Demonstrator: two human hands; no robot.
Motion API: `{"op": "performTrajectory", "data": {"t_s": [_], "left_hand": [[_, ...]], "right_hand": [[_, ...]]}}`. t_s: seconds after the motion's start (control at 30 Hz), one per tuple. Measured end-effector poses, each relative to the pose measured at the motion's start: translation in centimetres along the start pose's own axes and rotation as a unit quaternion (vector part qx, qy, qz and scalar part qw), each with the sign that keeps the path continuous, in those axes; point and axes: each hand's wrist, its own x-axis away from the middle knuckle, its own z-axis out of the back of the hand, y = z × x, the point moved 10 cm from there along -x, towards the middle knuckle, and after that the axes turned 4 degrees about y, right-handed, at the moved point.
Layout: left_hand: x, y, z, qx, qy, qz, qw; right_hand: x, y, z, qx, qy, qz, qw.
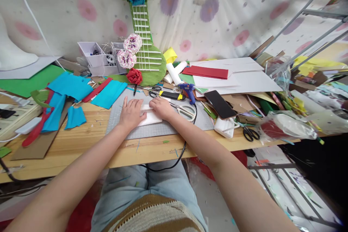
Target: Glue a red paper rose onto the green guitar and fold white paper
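A folded strip of white paper (150,118) lies on the grey cutting mat (168,130) in front of me. My left hand (131,114) rests on the paper's left end, fingers stretched and spread, thumb over the sheet. At the paper's upper right, my right hand (161,108) has its fingers curled onto the folded edge; its fingertips are partly hidden. Just right of that hand lie white-handled scissors (187,112). Beyond the hands sit a yellow-and-black utility knife (172,95) and a blue glue gun (188,91), whose black cord runs down past my right forearm.
A green guitar-shaped piece with paper flowers (152,65) stands at the back. Blue paper pieces (109,94) are on the left. A phone (219,104), a white box (225,127), black scissors (250,134) and white boards (250,79) crowd the right. The wooden table's front edge (122,158) is near.
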Motion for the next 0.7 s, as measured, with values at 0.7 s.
{"op": "performTrajectory", "data": {"t_s": [0.7], "left_hand": [[0.2, 0.5, -2.4, 0.038, -0.083, -0.019, 0.996]], "right_hand": [[0.8, -0.2, -0.5, -0.018, -0.025, 0.007, 0.999]]}}
